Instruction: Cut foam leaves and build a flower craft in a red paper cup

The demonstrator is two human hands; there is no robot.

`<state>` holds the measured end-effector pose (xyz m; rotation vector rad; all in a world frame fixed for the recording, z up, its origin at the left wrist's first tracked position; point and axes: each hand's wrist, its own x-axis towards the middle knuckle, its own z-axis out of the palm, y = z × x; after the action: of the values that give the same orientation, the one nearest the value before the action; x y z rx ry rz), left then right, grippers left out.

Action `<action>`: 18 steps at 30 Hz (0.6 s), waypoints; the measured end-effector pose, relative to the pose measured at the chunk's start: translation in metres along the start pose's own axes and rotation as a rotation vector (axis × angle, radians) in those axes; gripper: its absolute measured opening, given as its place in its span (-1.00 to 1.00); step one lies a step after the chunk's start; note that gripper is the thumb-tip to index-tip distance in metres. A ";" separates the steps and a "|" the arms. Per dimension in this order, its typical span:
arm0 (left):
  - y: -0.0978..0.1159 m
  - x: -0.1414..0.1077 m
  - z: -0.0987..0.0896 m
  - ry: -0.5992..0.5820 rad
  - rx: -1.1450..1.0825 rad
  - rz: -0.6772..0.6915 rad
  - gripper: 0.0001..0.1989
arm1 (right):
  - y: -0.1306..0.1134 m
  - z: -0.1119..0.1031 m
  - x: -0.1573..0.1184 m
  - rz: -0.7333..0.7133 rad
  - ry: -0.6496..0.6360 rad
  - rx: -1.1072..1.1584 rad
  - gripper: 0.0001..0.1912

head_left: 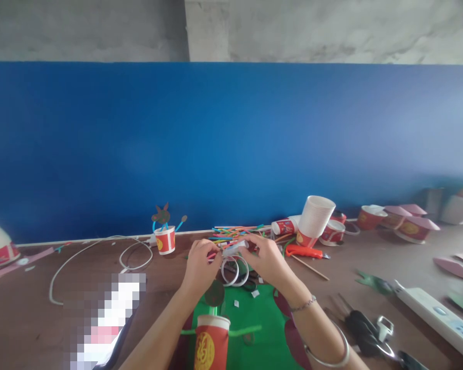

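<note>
My left hand (pixel 205 262) has its fingers curled together over the far middle of the table; what they hold, if anything, is hidden. My right hand (pixel 268 261) reaches in opposite, its fingertips closed at the edge of a whitish, see-through plastic piece (pixel 234 249). Just below stand two white rings (pixel 230 271), like rolls of tape, with black scissor handles (pixel 250 282) beside them. Behind both hands lies a pile of coloured pipe cleaners (pixel 237 233). Between my forearms stands a red paper cup (pixel 212 341) with green pipe-cleaner arms and a dark round disc above it.
A green sheet (pixel 262 318) lies under the cup. To the right are stacked paper cups (pixel 317 218), an orange cutter (pixel 304 251), a power strip (pixel 435 313) and black-handled tools (pixel 364 329). A decorated cup (pixel 165 240), white cable (pixel 56 277) and bright phone (pixel 108 324) are at left.
</note>
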<state>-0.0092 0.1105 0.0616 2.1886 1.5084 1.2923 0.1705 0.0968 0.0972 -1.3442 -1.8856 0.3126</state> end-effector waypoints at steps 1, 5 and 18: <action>0.000 0.000 0.000 -0.001 -0.001 -0.006 -0.90 | 0.000 0.000 0.000 -0.001 0.016 -0.020 -0.78; -0.001 0.000 0.000 0.003 0.008 -0.021 -0.89 | 0.000 0.000 0.000 0.008 0.023 -0.027 -0.78; -0.027 0.006 -0.017 -0.425 -0.073 -0.156 -0.89 | 0.043 0.008 0.004 0.248 -0.205 -0.424 -0.73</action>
<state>-0.0392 0.1225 0.0601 2.0805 1.4009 0.7581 0.1939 0.1202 0.0678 -1.9001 -2.0291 0.1837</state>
